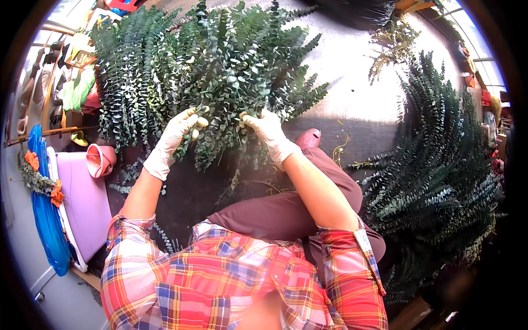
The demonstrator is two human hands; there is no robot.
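Note:
A large heap of eucalyptus branches (236, 71), with small round grey-green leaves, spreads in front of me. Both of my hands wear thin whitish gloves. My left hand (179, 135) is at the heap's near edge, its fingers bent but apart beside the leaves, with nothing visible between them. To the right, my right hand (267, 131) is closed at the near end of the bunch, thumb and fingers pinching into the eucalyptus sprigs. The leaves partly hide those fingertips, so the exact stem in them does not show. Leafy sprig ends hang down between the two hands.
Another big pile of eucalyptus (434, 165) lies on the right. On the left stand a lilac bin (82, 192), a pink pot (101, 160) and a blue plastic bag (47, 209). Loose yellowish stems (342, 146) lie on the dark floor covering (187, 192) near my folded legs.

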